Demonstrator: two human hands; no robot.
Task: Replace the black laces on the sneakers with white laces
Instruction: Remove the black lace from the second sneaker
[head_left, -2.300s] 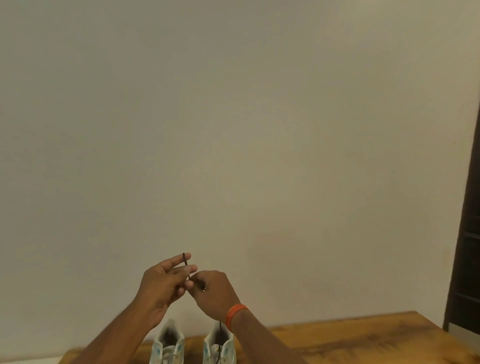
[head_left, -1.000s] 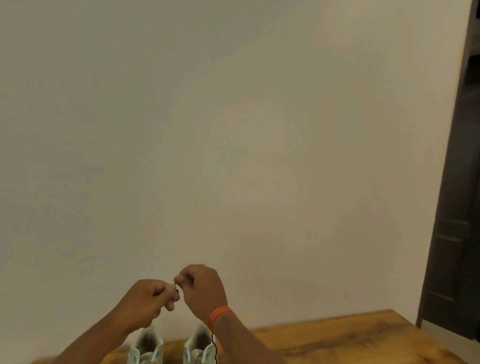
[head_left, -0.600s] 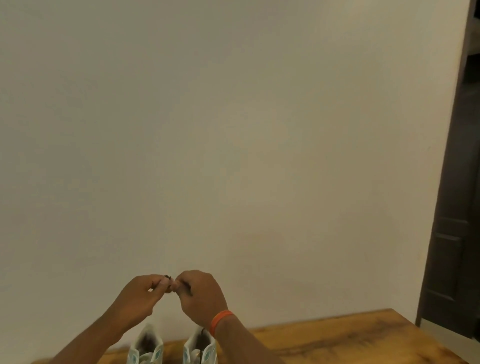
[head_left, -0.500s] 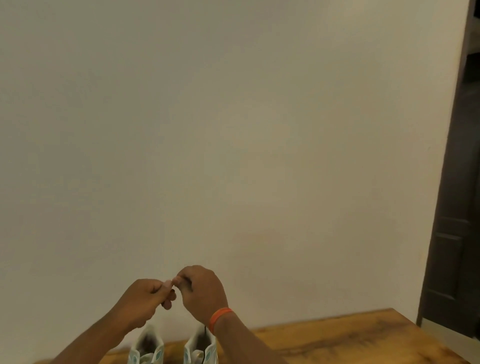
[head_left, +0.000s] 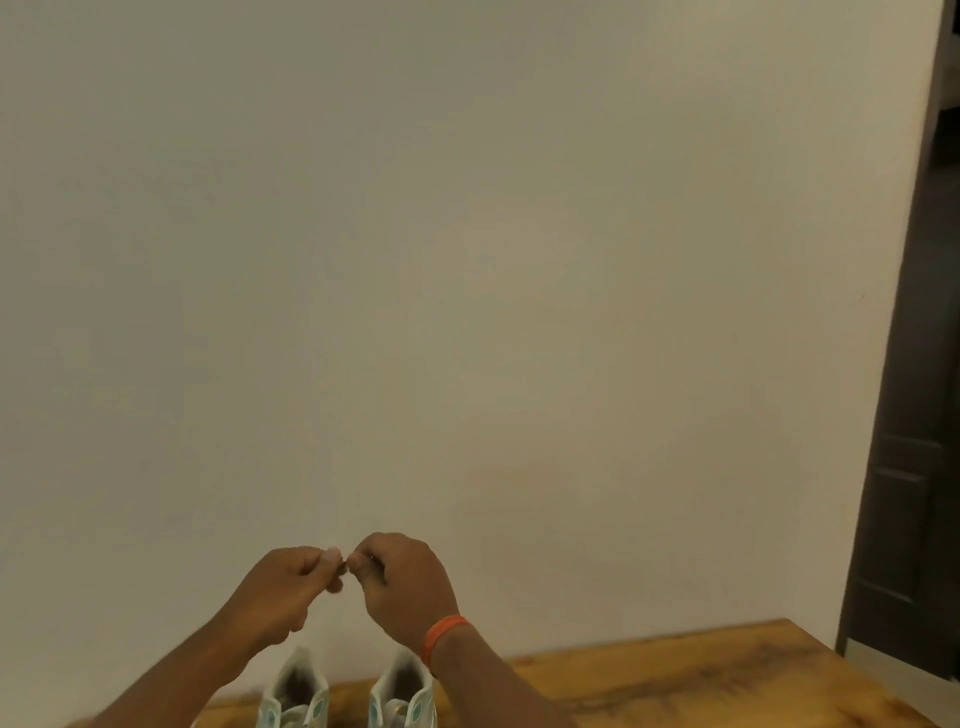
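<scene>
Two white sneakers with teal marks stand side by side at the bottom edge, the left sneaker (head_left: 295, 693) and the right sneaker (head_left: 402, 691), toes out of frame. Above them my left hand (head_left: 283, 592) and my right hand (head_left: 402, 584) are raised with fingertips meeting. Both pinch a small dark piece of the black lace (head_left: 343, 569) between thumb and fingers. Most of the lace is hidden by my fingers. An orange band (head_left: 441, 631) circles my right wrist.
A wooden table (head_left: 675, 675) carries the sneakers and runs to the right. A plain pale wall (head_left: 467, 260) fills most of the view. A dark door (head_left: 914, 467) stands at the right edge.
My left hand's fingers have curled in and both hands have sunk lower, pinching closer together. The hanging strand of black lace seen below my right wrist is no longer visible.
</scene>
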